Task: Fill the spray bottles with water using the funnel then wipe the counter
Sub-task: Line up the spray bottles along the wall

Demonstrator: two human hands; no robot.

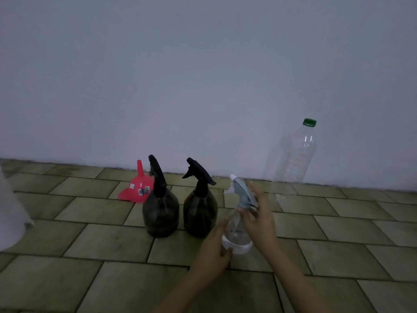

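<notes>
While the left hand [214, 251] grasps the clear spray bottle [237, 227], the right hand [259, 219] pinches its neck.

Two bare forearms entering from the lower middle of the frame, no sleeves, nothing worn at either wrist. Left hand [213, 251] and right hand [261, 220] ungloved, ringless, slender-fingered.
</notes>
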